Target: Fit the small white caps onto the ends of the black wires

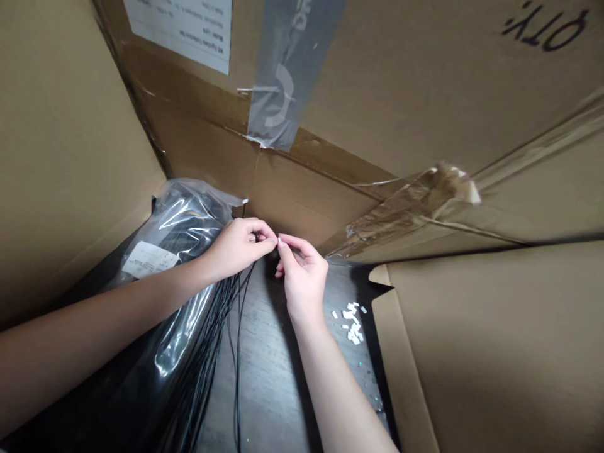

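Cables (205, 358), black and thin, trailing nearest; beyond, loose white pieces (352, 322). Left hand (241, 247) pinching one of them, right hand (306, 277) pinching a tiny white part (280, 240), probably a connector, at meeting fingertips; easily dropped or misaligned through slack grip. Behind, cardboard box (372, 94).

At the centre, the left hand (248, 242) hides most of the black strand (255, 237) in its fingers, and the white bit (279, 240) in the right hand (304, 270) is too small to identify. The left forearm (117, 321) runs off the left edge; the right forearm (344, 384) and black cables (202, 371) are cut off by the bottom. Glare and the left forearm obscure the plastic bag's (189, 195) contents; print on its label (150, 260) is illegible. The top edge crops the paper sheet (184, 31), its print blurred, and the grey tape (292, 63).
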Demonstrator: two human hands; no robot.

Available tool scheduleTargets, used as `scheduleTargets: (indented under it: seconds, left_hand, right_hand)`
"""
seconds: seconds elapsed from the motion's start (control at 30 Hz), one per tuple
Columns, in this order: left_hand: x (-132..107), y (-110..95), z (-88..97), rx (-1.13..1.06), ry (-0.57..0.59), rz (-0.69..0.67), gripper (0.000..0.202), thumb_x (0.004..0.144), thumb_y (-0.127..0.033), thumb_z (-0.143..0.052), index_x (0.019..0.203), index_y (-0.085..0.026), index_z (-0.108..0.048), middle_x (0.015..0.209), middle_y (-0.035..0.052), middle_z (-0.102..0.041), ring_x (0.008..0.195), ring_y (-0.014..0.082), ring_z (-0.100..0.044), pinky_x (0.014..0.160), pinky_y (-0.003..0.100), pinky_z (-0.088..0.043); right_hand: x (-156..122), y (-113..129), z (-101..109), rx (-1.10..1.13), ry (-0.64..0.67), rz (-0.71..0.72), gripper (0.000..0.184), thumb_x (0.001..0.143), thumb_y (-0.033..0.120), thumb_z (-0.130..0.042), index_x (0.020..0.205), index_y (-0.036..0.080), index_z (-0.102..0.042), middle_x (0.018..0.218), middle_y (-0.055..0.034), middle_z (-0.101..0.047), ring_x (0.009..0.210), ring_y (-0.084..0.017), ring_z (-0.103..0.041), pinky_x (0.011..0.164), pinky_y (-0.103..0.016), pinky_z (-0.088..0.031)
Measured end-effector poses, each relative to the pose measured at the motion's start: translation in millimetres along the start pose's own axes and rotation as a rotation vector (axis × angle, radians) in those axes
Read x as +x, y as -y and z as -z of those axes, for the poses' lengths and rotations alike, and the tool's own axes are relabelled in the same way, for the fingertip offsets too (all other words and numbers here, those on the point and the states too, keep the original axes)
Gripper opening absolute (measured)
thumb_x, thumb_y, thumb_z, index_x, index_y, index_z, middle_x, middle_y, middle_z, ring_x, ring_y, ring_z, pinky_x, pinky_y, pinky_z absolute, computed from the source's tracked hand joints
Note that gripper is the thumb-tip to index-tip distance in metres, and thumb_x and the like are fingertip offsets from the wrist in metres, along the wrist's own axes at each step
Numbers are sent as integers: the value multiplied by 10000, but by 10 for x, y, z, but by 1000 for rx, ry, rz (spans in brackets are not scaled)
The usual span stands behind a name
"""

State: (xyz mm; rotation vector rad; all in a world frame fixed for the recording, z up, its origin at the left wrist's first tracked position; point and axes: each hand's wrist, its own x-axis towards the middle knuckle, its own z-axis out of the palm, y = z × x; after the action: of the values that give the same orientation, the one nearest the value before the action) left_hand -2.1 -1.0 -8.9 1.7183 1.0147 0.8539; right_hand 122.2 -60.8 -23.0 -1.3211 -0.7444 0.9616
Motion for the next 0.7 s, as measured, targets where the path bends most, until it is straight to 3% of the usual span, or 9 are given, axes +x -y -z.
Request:
scheduleTargets:
  seconds: [0.7]
  left_hand:
    - [-12,-14,13,58,3,15,141,786,-250,-612,767,-137,-695,695,12,-659,630,113,-549,571,218,-404]
  right_hand:
    - [22,-17,12,36,33,54,164,727,291,-702,828,167,-664,708,29,-616,440,-51,-459,377,-194,-384]
